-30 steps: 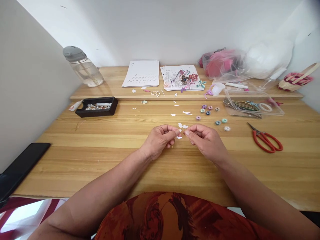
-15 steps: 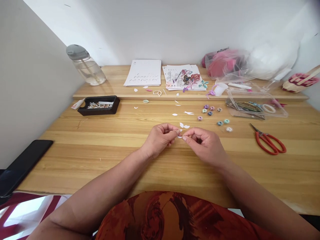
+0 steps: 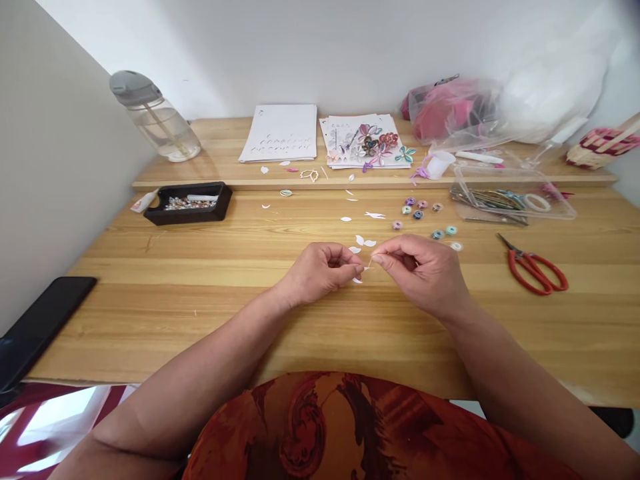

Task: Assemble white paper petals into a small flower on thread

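Note:
My left hand (image 3: 327, 275) is closed in a pinch on a small white paper petal (image 3: 368, 268), whose narrow tip shows past the fingertips. Facing it, my right hand (image 3: 423, 277) pinches a thin pale strand (image 3: 371, 263) that runs down to the petal; whether it is wire or thread I cannot tell. White leaf-shaped cutouts (image 3: 369, 243) lie on the table just beyond my fingers, and another cutout (image 3: 357, 281) shows under the left fingertips.
Red-handled scissors (image 3: 537, 270) lie at right, near small thread spools (image 3: 437, 235) and a clear plastic box (image 3: 565, 212). Behind are paper stacks (image 3: 283, 127) and wire flowers (image 3: 380, 152). At left are a black bead tray (image 3: 193, 215), a bottle (image 3: 160, 127) and a phone (image 3: 47, 327).
My right fingers have drawn up and right, away from the left fingertips, and the strand shows between them. The camera view has shifted slightly.

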The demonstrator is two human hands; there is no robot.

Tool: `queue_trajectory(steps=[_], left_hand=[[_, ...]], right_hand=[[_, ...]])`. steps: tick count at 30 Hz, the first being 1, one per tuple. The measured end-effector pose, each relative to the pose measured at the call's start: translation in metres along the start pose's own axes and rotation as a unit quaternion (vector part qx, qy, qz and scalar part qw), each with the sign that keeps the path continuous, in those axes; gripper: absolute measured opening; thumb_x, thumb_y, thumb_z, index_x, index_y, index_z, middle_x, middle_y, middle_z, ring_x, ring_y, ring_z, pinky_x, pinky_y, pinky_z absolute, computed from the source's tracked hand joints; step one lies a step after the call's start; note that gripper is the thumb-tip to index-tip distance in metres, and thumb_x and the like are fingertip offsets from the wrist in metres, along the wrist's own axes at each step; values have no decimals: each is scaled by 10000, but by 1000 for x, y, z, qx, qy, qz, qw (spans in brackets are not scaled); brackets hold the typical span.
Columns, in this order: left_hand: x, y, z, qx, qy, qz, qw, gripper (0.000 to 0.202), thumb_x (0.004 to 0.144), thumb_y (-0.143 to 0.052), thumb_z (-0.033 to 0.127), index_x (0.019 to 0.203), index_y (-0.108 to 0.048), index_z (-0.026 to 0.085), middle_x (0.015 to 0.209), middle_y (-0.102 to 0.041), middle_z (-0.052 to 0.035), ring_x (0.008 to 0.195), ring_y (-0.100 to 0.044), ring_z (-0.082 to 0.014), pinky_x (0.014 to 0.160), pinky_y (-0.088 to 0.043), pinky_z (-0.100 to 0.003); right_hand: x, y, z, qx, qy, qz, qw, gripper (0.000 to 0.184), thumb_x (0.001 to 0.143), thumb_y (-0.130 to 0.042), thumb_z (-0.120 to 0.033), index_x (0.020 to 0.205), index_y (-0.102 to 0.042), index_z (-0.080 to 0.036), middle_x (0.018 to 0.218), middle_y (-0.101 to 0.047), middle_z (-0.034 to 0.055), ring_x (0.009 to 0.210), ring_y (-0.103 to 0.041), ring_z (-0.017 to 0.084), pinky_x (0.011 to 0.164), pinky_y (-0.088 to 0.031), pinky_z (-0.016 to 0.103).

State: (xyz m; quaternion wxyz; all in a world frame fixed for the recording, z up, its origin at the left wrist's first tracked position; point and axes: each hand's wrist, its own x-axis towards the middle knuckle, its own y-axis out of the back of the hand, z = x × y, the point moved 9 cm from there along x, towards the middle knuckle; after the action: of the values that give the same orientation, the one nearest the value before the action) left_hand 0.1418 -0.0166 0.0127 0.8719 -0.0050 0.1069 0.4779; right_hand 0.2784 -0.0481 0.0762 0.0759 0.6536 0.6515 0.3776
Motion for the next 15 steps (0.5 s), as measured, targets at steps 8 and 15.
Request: queue_trajectory(steps=[8, 15], left_hand=[[-1, -5, 1, -66, 13, -38, 997, 279, 730, -735, 397, 792, -660, 134, 717, -672, -42, 519, -473, -60, 487, -371, -185], [0, 0, 1, -118, 4, -8, 993, 301, 707, -767, 397, 806, -659, 135, 708, -656, -21, 510, -456, -52, 472, -352, -178]], right_hand=[[0, -18, 41, 153, -153, -67, 974, 245, 839, -675, -402, 812, -701, -160, 699, -613, 20, 595, -447, 117, 539, -335, 250], [-4, -30, 41, 163, -165, -100, 968, 264, 850, -657, -423, 820, -690, -163, 591, -486, -25, 528, -346, 92, 483, -255, 239]])
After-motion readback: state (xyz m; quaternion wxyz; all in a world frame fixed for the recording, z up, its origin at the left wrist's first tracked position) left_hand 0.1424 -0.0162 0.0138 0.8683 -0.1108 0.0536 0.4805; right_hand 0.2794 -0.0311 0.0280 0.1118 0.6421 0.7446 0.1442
